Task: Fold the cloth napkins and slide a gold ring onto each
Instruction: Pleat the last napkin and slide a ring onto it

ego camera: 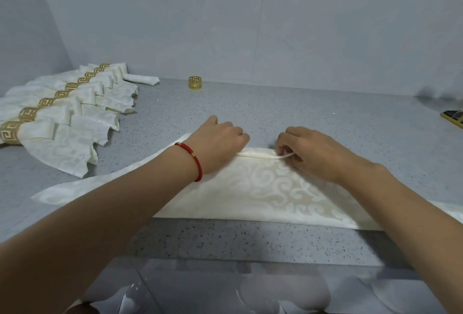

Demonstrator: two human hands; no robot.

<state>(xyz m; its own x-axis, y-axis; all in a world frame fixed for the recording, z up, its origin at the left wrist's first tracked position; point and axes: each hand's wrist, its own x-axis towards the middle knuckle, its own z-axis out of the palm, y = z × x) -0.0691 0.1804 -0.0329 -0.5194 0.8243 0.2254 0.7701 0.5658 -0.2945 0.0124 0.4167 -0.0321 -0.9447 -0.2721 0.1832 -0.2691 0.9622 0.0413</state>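
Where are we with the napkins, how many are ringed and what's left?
Done: a row of about eight ringed napkins lies at the left. In hand: the left hand and right hand pinch the far fold of a flat napkin. Left: finish folding it and slide on the loose gold ring.

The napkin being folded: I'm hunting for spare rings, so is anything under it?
Only the grey counter shows around the napkin; the cloth and both hands hide whatever is beneath. One loose gold ring stands by the wall.
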